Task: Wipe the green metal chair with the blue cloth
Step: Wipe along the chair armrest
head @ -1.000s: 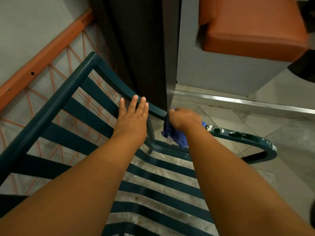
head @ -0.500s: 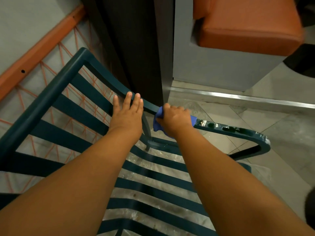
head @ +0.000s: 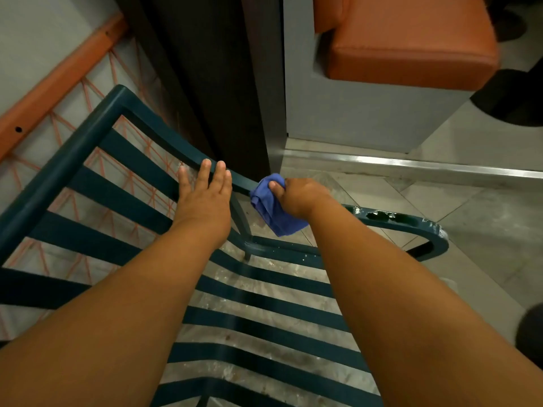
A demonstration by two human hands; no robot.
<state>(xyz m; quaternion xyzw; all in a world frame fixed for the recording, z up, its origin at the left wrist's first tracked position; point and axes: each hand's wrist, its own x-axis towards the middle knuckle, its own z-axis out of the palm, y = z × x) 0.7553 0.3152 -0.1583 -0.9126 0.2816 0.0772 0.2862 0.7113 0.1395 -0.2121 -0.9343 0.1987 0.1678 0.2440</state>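
Green metal chair [head: 97,183], slatted back and seat, seen from above and filling most of the view; set close against a dark panel [head: 205,83] and an orange-trimmed wall, with an orange cushioned bench [head: 411,39] beyond on the far side; tiled floor [head: 484,215] visible through and beside the slats. Right armrest [head: 396,218] with chipped, flaking paint and pale specks along its top; no sign yet that this stretch has been wiped, judged from the residue on it; seat slats [head: 264,304] toward the viewer likewise dull, with the speckled floor showing between them, their state of cleaning not readable. Left hand [head: 205,198] laid flat, fingers straight and together, resting on the upper back slats near the side rail, apparently steadying the frame and holding nothing. Right hand [head: 299,195] curled round the blue cloth [head: 273,207], thumb pinching the folds; cloth bunched and pressed on the rail at the junction of backrest and right armrest, its lower part hanging toward the seat. Wiping judged under way at that junction; progress judged partial at best; armrest, seat slats, remaining back slats and legs apparently left to do; legs largely out of view, so their condition cannot be told.
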